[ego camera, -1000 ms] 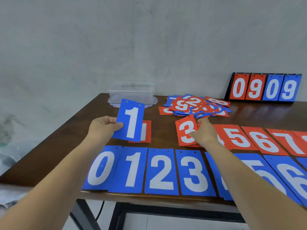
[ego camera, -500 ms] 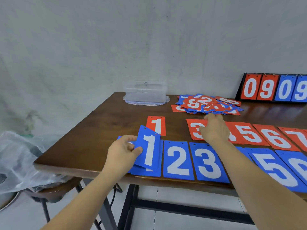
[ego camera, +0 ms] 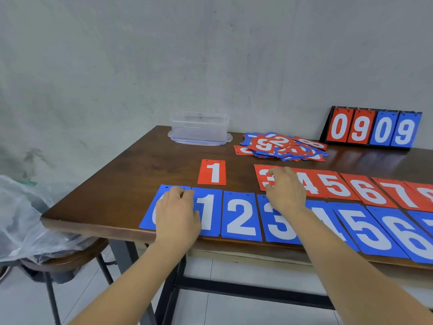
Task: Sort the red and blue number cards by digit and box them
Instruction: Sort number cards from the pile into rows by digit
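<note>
Left of the blue 2 (ego camera: 241,216), your flat left hand (ego camera: 178,216) seats the blue 1 (ego camera: 212,214) by digit; beyond it, your right hand (ego camera: 285,191), fingers bent, pins the red 3 (ego camera: 260,177).

Left hand (ego camera: 177,215) has laid blue 1 card (ego camera: 210,213) down (grip released).

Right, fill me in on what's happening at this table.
A person is laying number cards out in digit order on the wooden table. The left hand rests on the blue 0 card and blue 1 card in the near row; the right hand touches the red 3 card in the far row, where no red 2 lies. An unsorted pile waits behind, and the clear box looks empty.
</note>
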The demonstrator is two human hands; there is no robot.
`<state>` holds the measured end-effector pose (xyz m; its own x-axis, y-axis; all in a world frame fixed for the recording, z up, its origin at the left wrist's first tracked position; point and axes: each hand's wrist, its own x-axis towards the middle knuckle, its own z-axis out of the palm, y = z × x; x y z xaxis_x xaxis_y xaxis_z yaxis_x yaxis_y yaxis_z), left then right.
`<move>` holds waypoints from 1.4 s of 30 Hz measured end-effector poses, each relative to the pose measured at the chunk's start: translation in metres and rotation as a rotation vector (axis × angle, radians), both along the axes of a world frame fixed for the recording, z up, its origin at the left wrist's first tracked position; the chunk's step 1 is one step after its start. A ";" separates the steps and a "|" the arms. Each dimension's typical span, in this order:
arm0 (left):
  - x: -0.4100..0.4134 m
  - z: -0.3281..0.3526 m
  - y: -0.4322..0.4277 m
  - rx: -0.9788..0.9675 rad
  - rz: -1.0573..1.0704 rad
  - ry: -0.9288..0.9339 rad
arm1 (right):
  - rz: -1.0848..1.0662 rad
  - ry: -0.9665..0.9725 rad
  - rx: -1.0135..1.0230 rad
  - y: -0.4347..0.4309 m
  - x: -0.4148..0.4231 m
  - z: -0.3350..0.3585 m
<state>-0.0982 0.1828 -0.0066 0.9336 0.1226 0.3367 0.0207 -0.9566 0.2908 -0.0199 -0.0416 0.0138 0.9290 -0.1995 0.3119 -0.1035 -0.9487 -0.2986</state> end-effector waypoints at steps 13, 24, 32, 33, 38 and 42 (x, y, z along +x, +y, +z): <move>0.075 0.042 -0.090 0.042 -0.218 -0.061 | 0.036 -0.003 -0.008 -0.025 0.018 0.007; 0.194 0.041 -0.149 0.123 -0.251 0.084 | 0.047 0.206 -0.120 -0.115 0.126 0.013; 0.269 0.022 -0.175 0.172 -0.320 0.204 | 0.225 0.298 -0.152 -0.132 0.229 0.000; 0.276 0.020 -0.178 0.178 -0.328 0.218 | 0.242 0.304 -0.158 -0.132 0.238 -0.001; 0.296 0.009 -0.186 0.225 -0.350 0.311 | 0.331 0.374 -0.213 -0.134 0.265 -0.007; 0.301 0.002 -0.182 0.290 -0.345 0.323 | 0.426 0.364 -0.285 -0.149 0.250 -0.013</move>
